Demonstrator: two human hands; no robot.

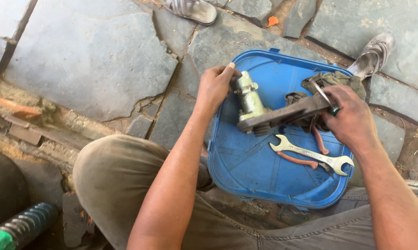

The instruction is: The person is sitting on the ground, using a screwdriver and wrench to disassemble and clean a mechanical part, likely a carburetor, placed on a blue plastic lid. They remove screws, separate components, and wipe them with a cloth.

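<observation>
My left hand (pixel 215 88) grips the top of a pale green metal cylinder part (pixel 250 99) that stands on a dark flat metal arm (pixel 283 115). My right hand (pixel 350 118) holds the other end of that arm, along with a thin metal tool (pixel 321 92) whose green handle shows at my fingers. The assembly hangs just above a blue plastic tray (pixel 250 166). A silver double-ended open spanner (pixel 311 155) and pliers with reddish handles (pixel 306 159) lie in the tray below my right hand.
A greasy olive rag (pixel 332 79) lies at the tray's far right. Two sandals (pixel 193 9) (pixel 373 53) rest on the stone paving (pixel 88 55). My trousered knees frame the tray. A coil spring on a green part (pixel 19 227) sits at the bottom left.
</observation>
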